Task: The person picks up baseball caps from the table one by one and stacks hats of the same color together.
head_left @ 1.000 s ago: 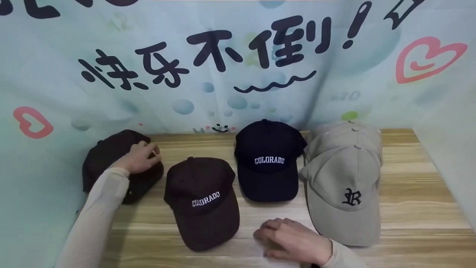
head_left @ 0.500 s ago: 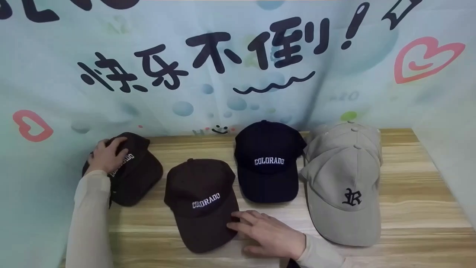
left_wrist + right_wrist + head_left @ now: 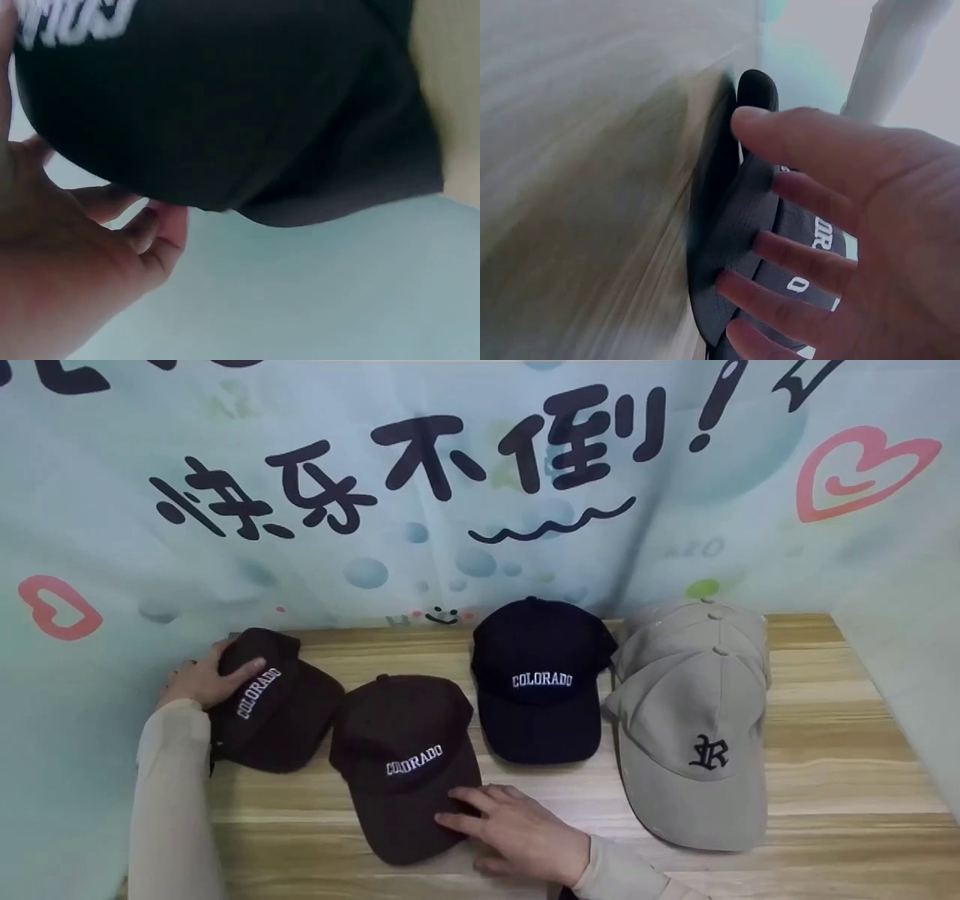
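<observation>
At the left in the head view, a dark brown baseball cap (image 3: 289, 720) with white COLORADO lettering sits tilted. My left hand (image 3: 199, 679) holds its crown, thumb across the front near the lettering and fingers on the far side, partly hidden. The left wrist view shows the fingers of my left hand (image 3: 90, 240) bent at the edge of the cap's crown (image 3: 195, 112). A second brown COLORADO cap (image 3: 409, 727) lies to its right, the two nearly touching. My right hand (image 3: 517, 829) has its fingertips on this cap's brim, fingers extended; in the right wrist view, the thumb (image 3: 802, 135) stands apart from them.
A navy COLORADO cap (image 3: 540, 682) sits at the back centre. Right of it stands a nested row of grey-beige caps (image 3: 675, 735), the front one bearing a black letter emblem. The wooden tabletop (image 3: 825, 750) meets a printed pale-blue cloth backdrop (image 3: 420, 585).
My left hand moved from above the left brown cap to the left side of its crown, and that cap shifted slightly right. My right hand moved left onto the second brown cap's brim.
</observation>
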### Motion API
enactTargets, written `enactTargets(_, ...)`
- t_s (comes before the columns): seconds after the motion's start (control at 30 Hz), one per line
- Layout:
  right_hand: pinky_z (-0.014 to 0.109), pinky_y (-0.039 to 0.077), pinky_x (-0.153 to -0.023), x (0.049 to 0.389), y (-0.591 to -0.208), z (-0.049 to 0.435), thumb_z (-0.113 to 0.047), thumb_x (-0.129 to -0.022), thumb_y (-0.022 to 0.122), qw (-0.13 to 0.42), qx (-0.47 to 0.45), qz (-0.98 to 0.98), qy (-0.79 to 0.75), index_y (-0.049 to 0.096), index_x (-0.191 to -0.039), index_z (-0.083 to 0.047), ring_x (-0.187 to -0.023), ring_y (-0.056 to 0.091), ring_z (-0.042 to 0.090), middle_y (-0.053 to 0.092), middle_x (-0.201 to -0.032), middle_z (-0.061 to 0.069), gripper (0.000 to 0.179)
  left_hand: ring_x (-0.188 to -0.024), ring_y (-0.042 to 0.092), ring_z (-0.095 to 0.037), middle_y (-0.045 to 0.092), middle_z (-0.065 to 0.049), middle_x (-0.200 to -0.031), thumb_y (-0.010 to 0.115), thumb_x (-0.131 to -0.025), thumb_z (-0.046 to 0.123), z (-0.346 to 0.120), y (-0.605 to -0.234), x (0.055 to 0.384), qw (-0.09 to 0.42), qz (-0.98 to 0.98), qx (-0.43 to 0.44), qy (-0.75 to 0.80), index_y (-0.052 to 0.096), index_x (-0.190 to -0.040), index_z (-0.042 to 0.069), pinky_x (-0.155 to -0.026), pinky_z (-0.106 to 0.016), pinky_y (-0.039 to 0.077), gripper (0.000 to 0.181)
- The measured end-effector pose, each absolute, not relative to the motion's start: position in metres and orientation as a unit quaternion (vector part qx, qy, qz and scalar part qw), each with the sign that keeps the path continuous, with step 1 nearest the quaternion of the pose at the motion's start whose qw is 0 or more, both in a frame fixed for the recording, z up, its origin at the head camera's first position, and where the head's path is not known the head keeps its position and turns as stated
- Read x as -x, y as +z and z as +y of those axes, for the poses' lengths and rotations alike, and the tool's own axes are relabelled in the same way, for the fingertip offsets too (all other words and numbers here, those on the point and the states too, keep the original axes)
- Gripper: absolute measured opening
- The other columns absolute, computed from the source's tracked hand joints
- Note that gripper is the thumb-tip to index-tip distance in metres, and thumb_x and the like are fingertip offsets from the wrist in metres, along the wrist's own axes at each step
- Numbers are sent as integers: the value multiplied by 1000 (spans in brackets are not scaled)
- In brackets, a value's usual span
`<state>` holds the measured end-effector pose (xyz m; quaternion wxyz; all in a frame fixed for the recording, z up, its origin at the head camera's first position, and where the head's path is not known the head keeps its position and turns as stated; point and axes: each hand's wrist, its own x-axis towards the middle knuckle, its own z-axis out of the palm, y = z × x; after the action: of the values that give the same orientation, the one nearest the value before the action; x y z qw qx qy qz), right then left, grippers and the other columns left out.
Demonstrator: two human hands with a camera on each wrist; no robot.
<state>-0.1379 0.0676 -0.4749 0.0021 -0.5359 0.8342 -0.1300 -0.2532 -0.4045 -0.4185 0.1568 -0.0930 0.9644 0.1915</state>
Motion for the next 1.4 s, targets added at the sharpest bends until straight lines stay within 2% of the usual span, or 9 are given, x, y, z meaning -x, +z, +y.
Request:
enactTargets(0.1,38,42,-96,136,-474,67,-35,-77,78,-2,532,838,-123,52,-140,-22,-117,51,24,46,-141,8,69,-122,20,-69,17,-49,-139,18,-99,61,-406,-418,252,149,966,74,197,12,-149,-1,-98,-71,17,80)
enactTargets(0.2,39,42,-96,135,-474,67,-35,-77,78,1,530,839,-122,53,-139,-22,-117,51,24,46,-141,8,68,-120,27,-66,26,-46,-136,12,-104,45,-409,-419,249,136,972,55,186,21,-144,-4,-99,-69,19,64)
enactTargets(0.47,39,43,-95,132,-471,64,-38,-79,77,2,517,848,-117,54,-139,-24,-116,52,23,47,-140,6,66,-113,22,-64,28,-46,-132,21,-106,33,-416,-415,240,104,968,47,224,32,-139,-3,-91,-69,26,50)
enactTargets(0.67,39,45,-90,129,-470,62,-39,-80,75,14,493,860,-131,54,-138,-27,-116,53,22,47,-139,4,63,-101,45,-53,48,-42,-110,35,-105,28,-412,-395,241,17,965,30,260,40,-134,-8,-81,-63,37,46)
enactTargets(0.87,41,46,-89,130,-467,60,-40,-82,74,42,473,870,-130,54,-138,-28,-115,53,22,46,-141,4,61,-98,52,-46,51,-38,-116,44,-102,34,-391,-370,248,-16,947,76,313,40,-137,-7,-83,-55,41,54)
enactTargets(0.93,40,46,-88,131,-466,59,-41,-83,73,47,471,871,-130,55,-138,-29,-113,54,22,46,-140,3,60,-93,54,-36,54,-33,-113,47,-101,34,-387,-363,249,-21,941,84,328,42,-136,-6,-81,-47,42,53)
enactTargets(1.03,40,47,-85,133,-465,58,-41,-83,73,54,466,873,-133,55,-137,-30,-112,54,22,47,-139,2,58,-82,54,-18,62,-12,-102,53,-99,30,-381,-353,251,-34,926,77,368,48,-132,0,-76,-32,40,45)
enactTargets(1.17,39,48,-83,136,-464,57,-40,-84,72,58,463,875,-130,56,-136,-30,-110,55,22,47,-139,2,56,-74,53,-7,61,10,-88,58,-97,20,-375,-341,251,-64,907,41,415,55,-124,6,-69,-22,39,30)
enactTargets(1.4,39,49,-80,138,-461,53,-39,-85,71,67,456,877,-137,59,-135,-30,-107,57,23,49,-137,1,52,-76,56,-9,61,4,-88,57,-97,8,-359,-321,253,-105,902,-19,417,55,-125,7,-71,-21,39,28)
